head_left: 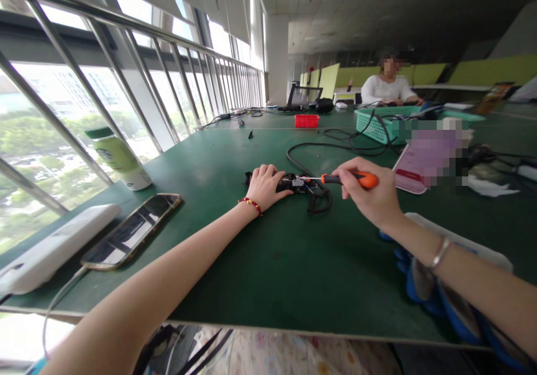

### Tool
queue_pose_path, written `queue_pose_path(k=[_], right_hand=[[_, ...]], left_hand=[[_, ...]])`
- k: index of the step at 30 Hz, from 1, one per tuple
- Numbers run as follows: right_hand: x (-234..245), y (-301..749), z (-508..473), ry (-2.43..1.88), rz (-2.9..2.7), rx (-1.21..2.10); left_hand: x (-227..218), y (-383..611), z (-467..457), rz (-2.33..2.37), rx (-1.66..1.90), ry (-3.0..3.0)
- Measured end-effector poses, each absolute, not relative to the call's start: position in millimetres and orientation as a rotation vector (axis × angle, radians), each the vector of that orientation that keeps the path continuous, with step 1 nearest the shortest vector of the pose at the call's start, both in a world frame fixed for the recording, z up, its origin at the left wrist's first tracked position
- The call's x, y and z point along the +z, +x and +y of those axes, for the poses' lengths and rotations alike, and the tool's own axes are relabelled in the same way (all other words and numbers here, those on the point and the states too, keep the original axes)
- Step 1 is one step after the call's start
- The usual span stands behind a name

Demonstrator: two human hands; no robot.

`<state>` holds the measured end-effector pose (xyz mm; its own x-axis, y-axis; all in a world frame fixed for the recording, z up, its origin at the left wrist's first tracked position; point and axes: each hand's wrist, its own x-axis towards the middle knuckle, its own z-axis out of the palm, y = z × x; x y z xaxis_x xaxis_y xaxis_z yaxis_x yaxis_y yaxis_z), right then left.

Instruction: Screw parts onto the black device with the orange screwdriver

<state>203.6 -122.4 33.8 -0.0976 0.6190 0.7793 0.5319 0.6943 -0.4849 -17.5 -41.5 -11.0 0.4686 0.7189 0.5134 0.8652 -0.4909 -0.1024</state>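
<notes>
A black, long device (pixel 297 183) with small coloured wires showing lies on the green table, and a black cord runs from its right end. My left hand (pixel 265 184) is closed over its left part, holding it against the tabletop; the grip hides much of that part. In my right hand (pixel 371 187) is a screwdriver (pixel 332 179) with an orange and black handle. Its thin shaft points left, with the tip at the device's wired section; whether it sits in a screw is too small to tell.
Left of me are a phone (pixel 134 232), a white power strip (pixel 59 246) and a green-capped bottle (pixel 119 159). Blue gloves (pixel 419 285) lie under my right forearm. Farther off are a red tray (pixel 306 121), a green basket (pixel 371 126), a pink-screened phone (pixel 428 159) and a seated person (pixel 388 87).
</notes>
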Motion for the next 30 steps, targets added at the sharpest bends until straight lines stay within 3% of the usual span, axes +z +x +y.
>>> queue_pose_path(k=[5, 30], right_hand=[[28.9, 203.1, -119.1, -0.970, -1.743, 0.248], [28.9, 202.5, -119.4, -0.937, -1.816, 0.106]], left_hand=[[-13.4, -19.3, -39.0, -1.381, -0.668, -2.408], [-9.6, -19.2, -42.4, -1.365, -0.702, -2.405]])
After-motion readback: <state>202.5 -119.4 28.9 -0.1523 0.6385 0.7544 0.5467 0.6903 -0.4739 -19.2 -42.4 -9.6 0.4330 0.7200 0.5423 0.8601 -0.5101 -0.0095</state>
